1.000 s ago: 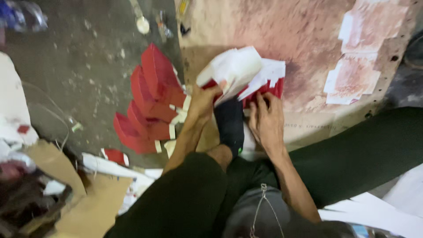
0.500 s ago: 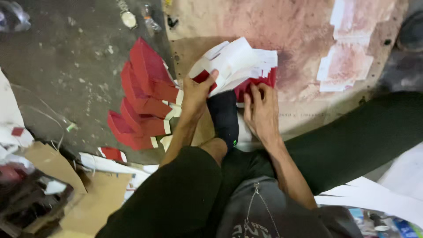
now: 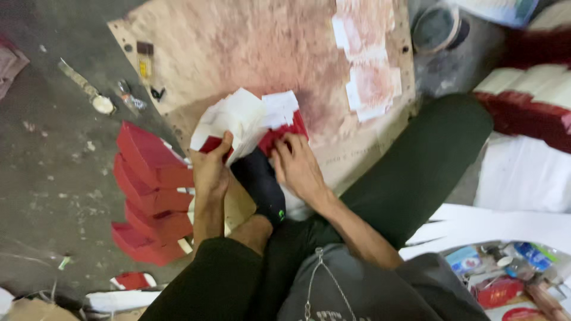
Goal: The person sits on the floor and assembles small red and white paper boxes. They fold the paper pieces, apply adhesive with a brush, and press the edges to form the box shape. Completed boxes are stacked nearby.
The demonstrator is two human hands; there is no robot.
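Stained board (image 3: pixel 250 53) under both hands, left hand (image 3: pixel 209 169) and right hand (image 3: pixel 297 169), grips seemingly clamped on red-white card (image 3: pixel 253 119).

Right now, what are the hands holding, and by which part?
Both hold a red-and-white folded card piece. Left hand pinches its lower left edge, thumb on top; right hand presses fingertips on its lower right red part.
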